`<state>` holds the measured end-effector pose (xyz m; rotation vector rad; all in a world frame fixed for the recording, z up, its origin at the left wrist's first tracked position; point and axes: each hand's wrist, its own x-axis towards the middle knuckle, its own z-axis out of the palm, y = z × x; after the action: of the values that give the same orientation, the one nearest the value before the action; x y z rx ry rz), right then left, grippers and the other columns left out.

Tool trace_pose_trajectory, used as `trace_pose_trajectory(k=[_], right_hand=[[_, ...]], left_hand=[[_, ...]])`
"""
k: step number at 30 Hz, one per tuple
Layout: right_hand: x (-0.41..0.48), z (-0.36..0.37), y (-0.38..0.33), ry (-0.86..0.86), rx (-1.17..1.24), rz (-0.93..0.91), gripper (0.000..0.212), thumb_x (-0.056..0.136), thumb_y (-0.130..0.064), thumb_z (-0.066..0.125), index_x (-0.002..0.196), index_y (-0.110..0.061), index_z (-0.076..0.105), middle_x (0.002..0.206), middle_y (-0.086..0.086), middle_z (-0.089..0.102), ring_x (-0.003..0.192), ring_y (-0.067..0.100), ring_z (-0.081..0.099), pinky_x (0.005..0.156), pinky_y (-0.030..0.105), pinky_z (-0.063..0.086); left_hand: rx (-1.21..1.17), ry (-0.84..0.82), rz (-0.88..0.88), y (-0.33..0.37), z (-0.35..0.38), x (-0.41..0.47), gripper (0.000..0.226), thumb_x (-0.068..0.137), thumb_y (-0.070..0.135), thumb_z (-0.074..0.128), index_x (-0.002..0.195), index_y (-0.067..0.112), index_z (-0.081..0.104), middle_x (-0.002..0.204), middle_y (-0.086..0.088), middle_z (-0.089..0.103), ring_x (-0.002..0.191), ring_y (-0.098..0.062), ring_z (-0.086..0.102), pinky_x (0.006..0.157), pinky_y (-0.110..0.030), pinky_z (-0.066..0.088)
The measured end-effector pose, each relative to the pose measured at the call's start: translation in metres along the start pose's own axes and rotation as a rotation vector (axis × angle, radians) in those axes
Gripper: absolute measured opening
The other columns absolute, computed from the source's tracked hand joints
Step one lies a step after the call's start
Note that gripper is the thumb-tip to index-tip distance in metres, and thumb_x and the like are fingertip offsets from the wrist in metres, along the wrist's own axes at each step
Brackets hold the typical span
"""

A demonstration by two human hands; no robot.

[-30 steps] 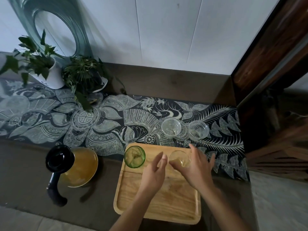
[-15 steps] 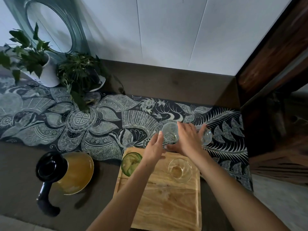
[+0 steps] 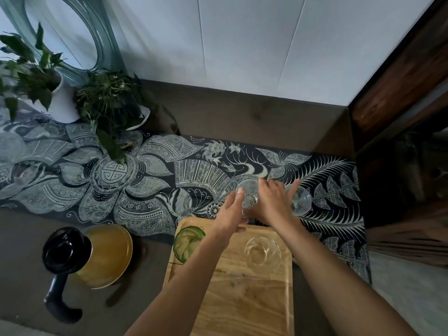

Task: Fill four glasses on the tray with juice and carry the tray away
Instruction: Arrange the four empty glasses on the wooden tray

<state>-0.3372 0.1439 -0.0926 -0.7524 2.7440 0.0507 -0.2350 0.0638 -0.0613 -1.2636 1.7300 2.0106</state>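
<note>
A wooden tray (image 3: 242,299) lies in front of me with a green glass (image 3: 188,242) at its far left corner and a clear glass (image 3: 262,253) at its far right. Beyond the tray, on the patterned cloth (image 3: 145,190), both hands close around another clear glass (image 3: 249,195): my left hand (image 3: 230,215) touches its left side, my right hand (image 3: 274,203) wraps its right side. A further clear glass (image 3: 300,198) stands just right of my right hand, partly hidden by it. A jug of orange juice (image 3: 101,255) with a black lid and handle stands at the left.
Two potted plants (image 3: 106,105) and a round mirror (image 3: 60,32) stand at the back left against the white wall. A dark wooden cabinet (image 3: 400,93) bounds the right side. Brown tabletop (image 3: 242,117) runs behind the cloth.
Both hands left the clear glass standing on the tray and reached forward over the far edge to the nearer clear glass on the cloth, where they now hold it.
</note>
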Motion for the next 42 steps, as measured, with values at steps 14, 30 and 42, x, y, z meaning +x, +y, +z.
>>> trace_pose_trajectory(k=[14,30,42], right_hand=[[-0.073,-0.038,-0.016,0.349,0.414,-0.104,0.116,0.053,-0.097,0.054,0.139,-0.018,0.049,0.134,-0.001,0.058,0.129,0.021,0.050,0.116,0.053,-0.007],[-0.198,-0.003,-0.084,0.419,0.519,-0.396,0.103,0.059,-0.092,0.053,0.127,-0.015,0.059,0.113,-0.001,0.065,0.113,0.019,0.058,0.118,0.055,0.014],[-0.229,0.070,-0.105,0.218,0.321,-0.378,0.100,0.050,-0.093,0.054,0.107,-0.012,0.067,0.090,0.004,0.070,0.090,0.026,0.068,0.107,0.061,0.031]], left_hand=[[-0.229,0.116,0.218,-0.014,-0.034,-0.063,0.043,0.100,0.058,0.048,0.136,0.037,0.059,0.124,0.008,0.070,0.097,-0.013,0.075,0.089,-0.042,0.061],[-0.345,0.360,0.258,-0.097,-0.098,-0.196,0.044,0.095,0.055,0.048,0.117,0.028,0.075,0.115,0.007,0.076,0.095,-0.022,0.076,0.084,-0.040,0.054],[-0.264,0.419,0.004,-0.174,-0.114,-0.191,0.037,0.100,0.055,0.049,0.104,0.030,0.076,0.100,0.000,0.078,0.087,-0.019,0.076,0.086,-0.043,0.061]])
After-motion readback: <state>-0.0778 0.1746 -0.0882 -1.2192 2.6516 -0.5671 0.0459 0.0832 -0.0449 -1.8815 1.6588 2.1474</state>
